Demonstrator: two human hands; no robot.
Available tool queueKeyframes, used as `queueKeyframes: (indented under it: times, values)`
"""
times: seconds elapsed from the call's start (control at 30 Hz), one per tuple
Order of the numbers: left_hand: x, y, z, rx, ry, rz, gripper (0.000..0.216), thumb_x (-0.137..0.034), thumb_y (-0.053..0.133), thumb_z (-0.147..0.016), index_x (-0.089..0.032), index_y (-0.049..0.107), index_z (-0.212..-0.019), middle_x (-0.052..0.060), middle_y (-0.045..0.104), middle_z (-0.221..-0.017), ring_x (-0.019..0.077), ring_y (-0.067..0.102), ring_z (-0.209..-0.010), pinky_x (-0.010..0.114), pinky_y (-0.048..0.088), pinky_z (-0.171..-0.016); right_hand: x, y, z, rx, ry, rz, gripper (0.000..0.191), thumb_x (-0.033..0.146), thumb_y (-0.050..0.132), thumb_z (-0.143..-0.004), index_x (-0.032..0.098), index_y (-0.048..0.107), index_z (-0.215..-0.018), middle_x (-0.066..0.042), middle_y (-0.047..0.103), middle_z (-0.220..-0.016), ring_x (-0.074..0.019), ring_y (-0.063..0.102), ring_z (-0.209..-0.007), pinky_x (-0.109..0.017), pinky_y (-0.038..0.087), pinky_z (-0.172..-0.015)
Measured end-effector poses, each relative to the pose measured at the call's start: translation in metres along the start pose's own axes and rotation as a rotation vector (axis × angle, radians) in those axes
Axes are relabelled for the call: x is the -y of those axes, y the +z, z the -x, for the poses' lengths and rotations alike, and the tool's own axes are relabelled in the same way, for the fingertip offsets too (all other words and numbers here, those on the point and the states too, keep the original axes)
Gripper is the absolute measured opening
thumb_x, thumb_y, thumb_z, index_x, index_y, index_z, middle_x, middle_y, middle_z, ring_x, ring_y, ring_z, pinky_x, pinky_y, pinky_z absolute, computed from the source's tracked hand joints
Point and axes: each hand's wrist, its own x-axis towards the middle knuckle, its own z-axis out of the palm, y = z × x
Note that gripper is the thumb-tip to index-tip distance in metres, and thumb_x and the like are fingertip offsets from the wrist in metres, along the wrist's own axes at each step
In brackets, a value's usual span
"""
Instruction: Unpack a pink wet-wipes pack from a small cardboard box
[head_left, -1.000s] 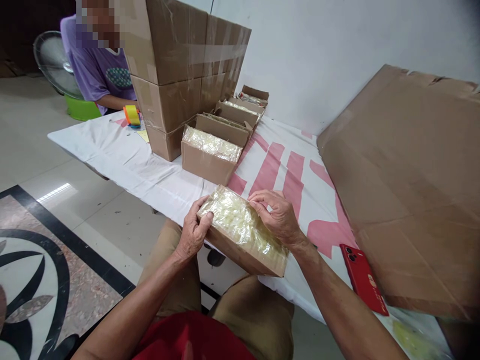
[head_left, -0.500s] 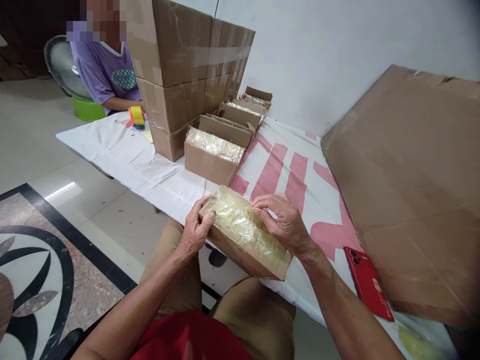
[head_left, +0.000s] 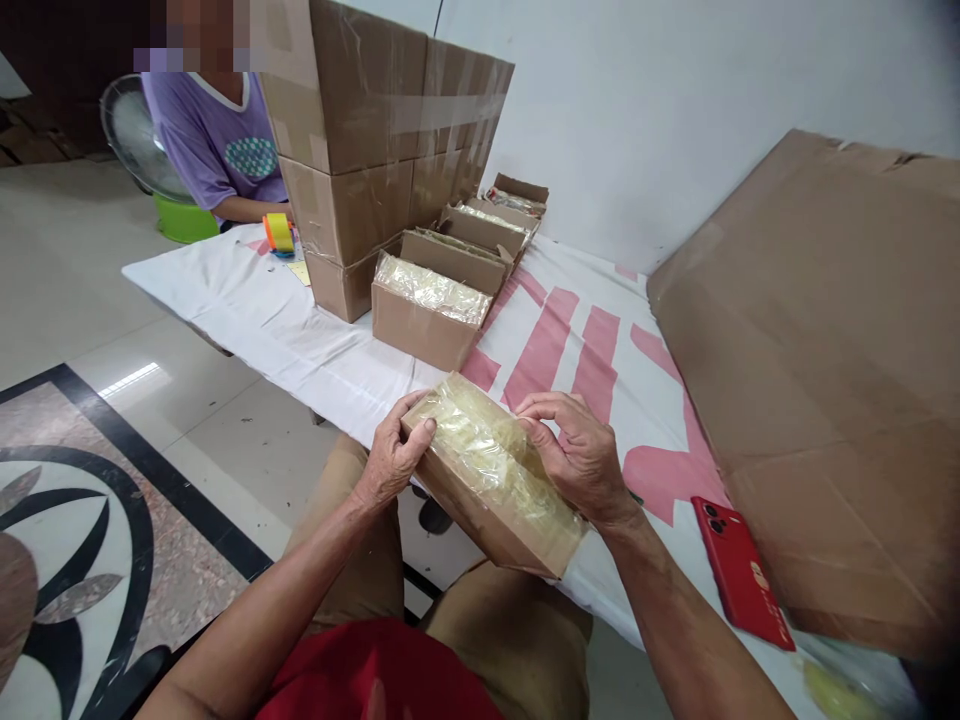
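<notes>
A narrow cardboard box (head_left: 487, 525) rests tilted at the table's near edge, above my knees. Clear plastic packets (head_left: 480, 430) with a yellowish tint fill its open top. My left hand (head_left: 397, 445) is closed round the box's left end, thumb on the top edge. Over the far long side, my right hand (head_left: 574, 450) pinches the edge of the plastic between thumb and forefinger. What lies under the right palm is hidden. Just beyond stands another open cardboard box (head_left: 424, 330) with similar packets.
Taped cartons (head_left: 367, 100) are stacked at the back left, with a yellow tape roll (head_left: 279, 233) beside them. More open boxes (head_left: 487, 228) line up behind. A red phone (head_left: 742, 575) lies at right near a large cardboard sheet (head_left: 817, 380). A person in a purple shirt (head_left: 217, 140) sits beyond.
My right hand has shifted slightly right, still pinching the plastic. The near right end of the box has dipped a little. My left hand keeps its grip.
</notes>
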Motion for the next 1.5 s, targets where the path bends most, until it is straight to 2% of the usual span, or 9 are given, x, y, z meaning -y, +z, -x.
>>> queueKeyframes:
  times: [0.23, 0.47, 0.63, 0.83, 0.93, 1.1, 1.17, 1.3, 1.5]
  values:
    - [-0.003, 0.0, 0.001, 0.007, -0.018, -0.01, 0.055, -0.054, 0.061, -0.089, -0.016, 0.064, -0.128, 0.012, 0.073, -0.129, 0.0309, 0.067, -0.121, 0.043, 0.052, -0.107, 0.007, -0.011, -0.012, 0.107, -0.035, 0.009, 0.015, 0.021, 0.058, -0.097, 0.026, 0.063, -0.084, -0.002, 0.077, -0.087, -0.0222, 0.073, -0.085, -0.04, 0.051, -0.085]
    - [0.002, 0.0, -0.001, -0.008, 0.01, -0.007, 0.054, -0.053, 0.064, -0.086, -0.016, 0.066, -0.126, 0.011, 0.075, -0.125, 0.0301, 0.068, -0.118, 0.042, 0.053, -0.105, 0.018, -0.009, -0.003, 0.041, -0.041, 0.048, 0.012, 0.021, 0.057, -0.099, 0.026, 0.063, -0.089, -0.003, 0.076, -0.091, -0.023, 0.072, -0.089, -0.041, 0.051, -0.086]
    - [0.004, 0.003, -0.003, 0.003, 0.004, -0.001, 0.052, -0.051, 0.064, -0.087, -0.017, 0.067, -0.126, 0.01, 0.075, -0.125, 0.0296, 0.068, -0.118, 0.04, 0.052, -0.104, 0.028, -0.016, -0.006, 0.002, -0.07, 0.056, 0.011, 0.02, 0.055, -0.101, 0.026, 0.062, -0.094, -0.004, 0.075, -0.093, -0.0217, 0.071, -0.087, -0.037, 0.053, -0.079]
    - [0.005, 0.004, -0.004, -0.001, 0.008, 0.011, 0.052, -0.051, 0.063, -0.087, -0.016, 0.066, -0.126, 0.011, 0.074, -0.126, 0.0298, 0.067, -0.119, 0.04, 0.051, -0.106, 0.041, -0.022, -0.013, 0.007, -0.128, 0.156, 0.011, 0.02, 0.057, -0.101, 0.027, 0.061, -0.094, -0.003, 0.076, -0.093, -0.0219, 0.071, -0.089, -0.038, 0.051, -0.083]
    - [0.005, 0.003, -0.004, 0.002, 0.018, 0.021, 0.052, -0.05, 0.063, -0.088, -0.016, 0.066, -0.127, 0.01, 0.074, -0.127, 0.0295, 0.067, -0.12, 0.04, 0.051, -0.106, 0.038, -0.023, -0.014, 0.011, -0.082, 0.142, 0.011, 0.021, 0.058, -0.1, 0.026, 0.062, -0.091, -0.003, 0.076, -0.092, -0.0215, 0.07, -0.088, -0.038, 0.05, -0.082]
    - [0.005, 0.003, -0.003, 0.008, 0.023, 0.023, 0.05, -0.049, 0.061, -0.09, -0.016, 0.065, -0.128, 0.011, 0.073, -0.128, 0.0294, 0.066, -0.121, 0.04, 0.05, -0.107, 0.032, -0.022, -0.015, 0.054, 0.099, -0.007, 0.015, 0.022, 0.057, -0.1, 0.025, 0.061, -0.086, -0.001, 0.072, -0.084, -0.0188, 0.068, -0.076, -0.034, 0.051, -0.073]
    - [0.006, 0.003, -0.003, 0.009, 0.028, 0.018, 0.05, -0.048, 0.061, -0.091, -0.016, 0.065, -0.128, 0.011, 0.073, -0.129, 0.0292, 0.066, -0.122, 0.04, 0.049, -0.108, 0.039, -0.022, -0.013, 0.038, 0.031, 0.024, 0.013, 0.021, 0.057, -0.1, 0.024, 0.061, -0.088, -0.001, 0.072, -0.086, -0.0186, 0.068, -0.079, -0.034, 0.051, -0.075]
    - [0.006, 0.003, -0.003, 0.01, 0.026, 0.017, 0.051, -0.049, 0.061, -0.092, -0.015, 0.065, -0.129, 0.011, 0.073, -0.13, 0.0291, 0.065, -0.123, 0.039, 0.048, -0.109, 0.058, -0.023, -0.005, -0.006, -0.209, 0.174, 0.011, 0.013, 0.06, -0.098, 0.023, 0.062, -0.095, -0.002, 0.075, -0.092, -0.0182, 0.069, -0.086, -0.035, 0.05, -0.082]
    - [0.004, 0.003, -0.003, 0.002, 0.014, 0.026, 0.051, -0.051, 0.06, -0.091, -0.015, 0.066, -0.128, 0.01, 0.074, -0.128, 0.0287, 0.066, -0.121, 0.039, 0.049, -0.107, 0.064, -0.021, 0.014, -0.088, -0.248, 0.18, 0.017, 0.006, 0.062, -0.096, 0.023, 0.06, -0.097, -0.003, 0.075, -0.092, -0.0182, 0.07, -0.086, -0.036, 0.05, -0.081]
